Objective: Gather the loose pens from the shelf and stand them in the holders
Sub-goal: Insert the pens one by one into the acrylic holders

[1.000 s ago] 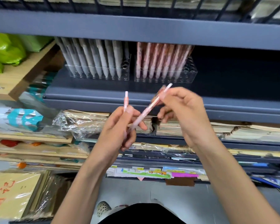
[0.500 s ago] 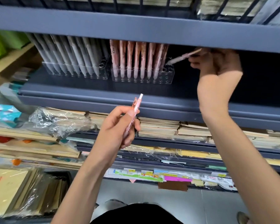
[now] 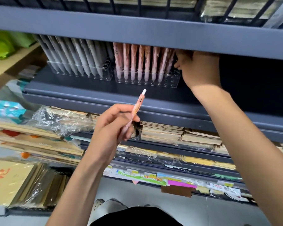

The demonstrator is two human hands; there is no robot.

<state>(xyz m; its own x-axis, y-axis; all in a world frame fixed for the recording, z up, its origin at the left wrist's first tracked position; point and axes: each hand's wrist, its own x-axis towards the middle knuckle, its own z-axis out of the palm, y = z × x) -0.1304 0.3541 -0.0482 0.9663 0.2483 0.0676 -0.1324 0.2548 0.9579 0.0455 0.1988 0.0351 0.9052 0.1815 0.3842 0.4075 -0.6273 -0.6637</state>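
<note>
My left hand (image 3: 111, 128) grips a pink pen (image 3: 138, 105) with a white cap, held upright in front of the grey shelf (image 3: 88, 95). On that shelf stand two clear holders. The left holder (image 3: 59, 69) carries grey pens (image 3: 82, 56). The right holder (image 3: 171, 82) carries pink pens (image 3: 137, 62), with empty holes at its right end. My right hand (image 3: 201, 69) reaches under the upper shelf, its fingertips pinched on the rightmost pink pen (image 3: 170, 61) leaning in the holder. The upper shelf's edge hides that pen's top.
The upper shelf's front edge (image 3: 137, 33) hangs low over the holders. Right of the pink holder the shelf is dark and bare. Below are stacked paper pads (image 3: 162, 132) and plastic-wrapped stock (image 3: 59, 118). Green bags (image 3: 0, 46) lie at the far left.
My right hand carried its pink pen from in front of me up to the right end of the pink holder. My left hand keeps its own pen, raised slightly.
</note>
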